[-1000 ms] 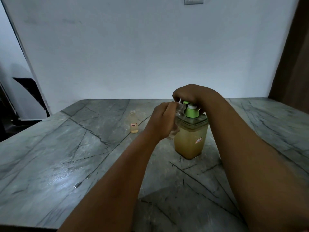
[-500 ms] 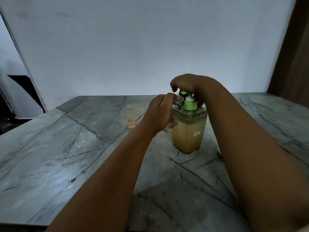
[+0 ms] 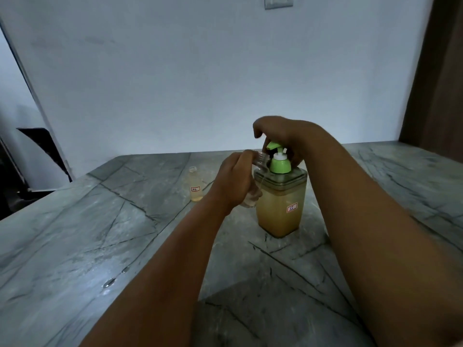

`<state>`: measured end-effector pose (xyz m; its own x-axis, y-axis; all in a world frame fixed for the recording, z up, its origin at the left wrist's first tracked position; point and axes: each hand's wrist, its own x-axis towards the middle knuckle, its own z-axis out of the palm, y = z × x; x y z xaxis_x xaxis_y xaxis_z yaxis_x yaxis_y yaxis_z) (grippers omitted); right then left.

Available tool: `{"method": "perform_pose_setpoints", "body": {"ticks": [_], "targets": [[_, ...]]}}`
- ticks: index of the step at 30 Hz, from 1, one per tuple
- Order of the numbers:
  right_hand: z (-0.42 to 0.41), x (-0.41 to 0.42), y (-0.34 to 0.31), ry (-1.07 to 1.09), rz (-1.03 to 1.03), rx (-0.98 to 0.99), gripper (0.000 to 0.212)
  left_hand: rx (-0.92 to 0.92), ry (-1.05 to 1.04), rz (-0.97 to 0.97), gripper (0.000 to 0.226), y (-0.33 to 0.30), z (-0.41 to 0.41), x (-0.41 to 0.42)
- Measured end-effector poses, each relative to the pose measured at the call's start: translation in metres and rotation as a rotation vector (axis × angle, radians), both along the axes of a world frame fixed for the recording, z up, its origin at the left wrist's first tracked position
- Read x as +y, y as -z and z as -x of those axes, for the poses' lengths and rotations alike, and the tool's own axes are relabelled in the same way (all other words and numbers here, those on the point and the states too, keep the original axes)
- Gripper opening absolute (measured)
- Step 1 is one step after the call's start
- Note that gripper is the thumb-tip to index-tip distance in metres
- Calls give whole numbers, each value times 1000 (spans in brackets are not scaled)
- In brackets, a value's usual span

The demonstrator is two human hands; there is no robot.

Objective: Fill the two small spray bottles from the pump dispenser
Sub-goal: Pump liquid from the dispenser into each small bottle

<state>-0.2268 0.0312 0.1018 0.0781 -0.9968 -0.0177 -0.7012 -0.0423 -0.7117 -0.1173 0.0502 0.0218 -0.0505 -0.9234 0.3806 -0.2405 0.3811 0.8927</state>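
Head view. The pump dispenser (image 3: 280, 204), a square clear container of amber liquid with a green pump head (image 3: 275, 156), served as the landmark and stood upright on the grey stone table (image 3: 100, 234). My left hand (image 3: 235, 181) wrapped its curled fingers around 1 small clear spray bottle (image 3: 259, 161), uncapped and held just left of the dispenser. The bottle's long axis leaned, its open neck tipped up and to the right, close under the green spout; whether neck and spout touched could not be told. My right hand (image 3: 280, 136) arched over the pump head from the right and behind, fingers bent down around it; the contact itself was hidden, so I cannot say whether it pressed.

The coming stroke, as I judged it, depended on the neck sitting directly beneath the spout tip, since liquid would fall just left of the dispenser's top. The right hand was nearer the pump, the left nearer the bottle.

The 2nd bottle (image 3: 196, 187) stood upright, uncapped, well left of the dispenser, with amber liquid in its lower part.
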Motion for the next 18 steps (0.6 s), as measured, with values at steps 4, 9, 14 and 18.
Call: {"method": "perform_pose_setpoints", "body": {"ticks": [4,9,14,18], "targets": [[4,0,-4,-16,8,-38,25,21,-6,-26,35,-1,0,0],[-3,3,-4,0,52,140,23,35,7,-105,29,2,0,-2],[-4,2,-3,5,87,214,27,41,2,-63,32,1,1,-1],[-5,-6,3,62,69,278,23,50,-7,-64,30,2,1,-1]]}}
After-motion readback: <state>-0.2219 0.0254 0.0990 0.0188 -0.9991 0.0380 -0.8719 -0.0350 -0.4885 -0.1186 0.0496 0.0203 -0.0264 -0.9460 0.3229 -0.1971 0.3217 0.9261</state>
